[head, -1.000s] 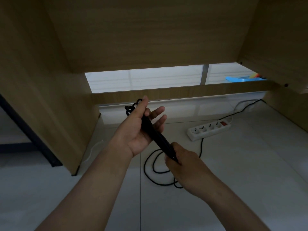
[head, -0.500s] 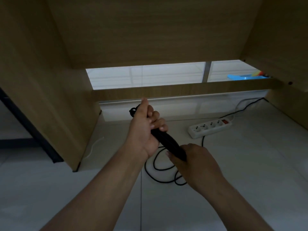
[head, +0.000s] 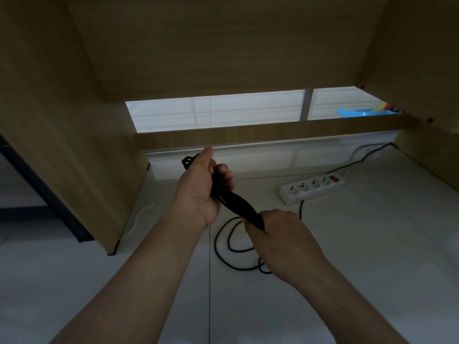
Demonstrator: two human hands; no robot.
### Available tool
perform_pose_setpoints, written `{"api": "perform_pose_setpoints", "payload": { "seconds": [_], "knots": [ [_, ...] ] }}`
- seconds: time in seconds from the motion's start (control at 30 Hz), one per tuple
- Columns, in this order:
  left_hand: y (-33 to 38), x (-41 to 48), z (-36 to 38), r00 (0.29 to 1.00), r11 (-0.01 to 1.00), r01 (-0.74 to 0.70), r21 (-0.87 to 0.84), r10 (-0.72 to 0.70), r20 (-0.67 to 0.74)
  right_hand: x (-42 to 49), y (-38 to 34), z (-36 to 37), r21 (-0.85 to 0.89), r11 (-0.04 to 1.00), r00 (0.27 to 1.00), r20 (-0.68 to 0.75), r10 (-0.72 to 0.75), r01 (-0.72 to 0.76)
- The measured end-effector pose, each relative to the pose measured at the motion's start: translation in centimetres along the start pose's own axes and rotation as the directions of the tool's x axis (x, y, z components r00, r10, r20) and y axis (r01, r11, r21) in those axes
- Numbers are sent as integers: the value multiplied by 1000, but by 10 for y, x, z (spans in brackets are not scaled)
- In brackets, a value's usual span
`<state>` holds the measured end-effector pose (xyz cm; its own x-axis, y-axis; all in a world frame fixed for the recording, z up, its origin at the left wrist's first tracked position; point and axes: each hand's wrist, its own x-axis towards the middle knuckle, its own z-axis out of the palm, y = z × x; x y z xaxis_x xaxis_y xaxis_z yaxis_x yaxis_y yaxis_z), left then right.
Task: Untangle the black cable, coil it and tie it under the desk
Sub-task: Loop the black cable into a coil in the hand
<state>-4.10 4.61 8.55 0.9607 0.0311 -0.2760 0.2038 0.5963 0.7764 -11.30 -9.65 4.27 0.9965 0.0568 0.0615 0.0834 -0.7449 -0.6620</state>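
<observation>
A bundle of folded black cable (head: 239, 204) runs slantwise between my two hands under the desk. My left hand (head: 202, 192) grips its upper part with fingers curled round it and the thumb raised; a few cable loops stick out behind that hand. My right hand (head: 275, 234) grips the lower end of the bundle. The rest of the black cable lies in loose loops on the white floor (head: 233, 249) below my right hand and runs on to a white power strip (head: 311, 188).
The wooden desk side panel (head: 74, 145) stands at the left, another panel at the right, and a low wooden crossbar (head: 248, 137) spans the back. A thin white cord (head: 141, 214) lies by the left panel. A blue object (head: 357, 111) shows beyond the crossbar.
My left hand, open a second ago with the bundle across its palm, has curled its fingers round the cable. My right hand keeps its grip on the lower end.
</observation>
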Motion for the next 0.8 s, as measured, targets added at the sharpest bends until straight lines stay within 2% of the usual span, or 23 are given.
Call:
{"api": "perform_pose_setpoints", "payload": {
  "seconds": [0.07, 0.1, 0.2, 0.3, 0.37, 0.43, 0.53, 0.67, 0.8],
  "knots": [
    [-4, 0, -1, 998, 997, -56, 56, 57, -26, -1, 1, 1, -29, 999, 1000, -3, 17, -17],
    [-7, -1, 0, 998, 996, -59, 59, 59, 6, -2, 4, 2, 0, 999, 999, -3, 38, -38],
    [-17, -6, 3, 981, 998, 49, -32, -42, 190, -3, 12, 1, 183, 974, 991, -3, 135, -133],
    [-23, -10, 8, 942, 988, 136, -70, -107, 318, 0, 14, -6, 272, 943, 978, -26, 206, -191],
    [-26, -11, 9, 908, 984, 172, -46, -140, 394, 3, 11, -8, 319, 926, 974, -33, 224, -202],
    [-30, -13, 10, 872, 981, 182, 70, -194, 450, 3, 8, -8, 365, 907, 972, -19, 233, -210],
    [-36, -16, 11, 863, 937, 110, 331, -255, 436, 2, 6, -7, 390, 894, 970, -3, 243, -222],
    [-40, -17, 11, 858, 920, 169, 355, -314, 406, 2, 7, -6, 411, 889, 971, -37, 238, -202],
    [-42, -16, 13, 893, 875, 55, 482, -259, 367, 0, 8, 4, 402, 907, 983, -70, 167, -125]
  ]
}}
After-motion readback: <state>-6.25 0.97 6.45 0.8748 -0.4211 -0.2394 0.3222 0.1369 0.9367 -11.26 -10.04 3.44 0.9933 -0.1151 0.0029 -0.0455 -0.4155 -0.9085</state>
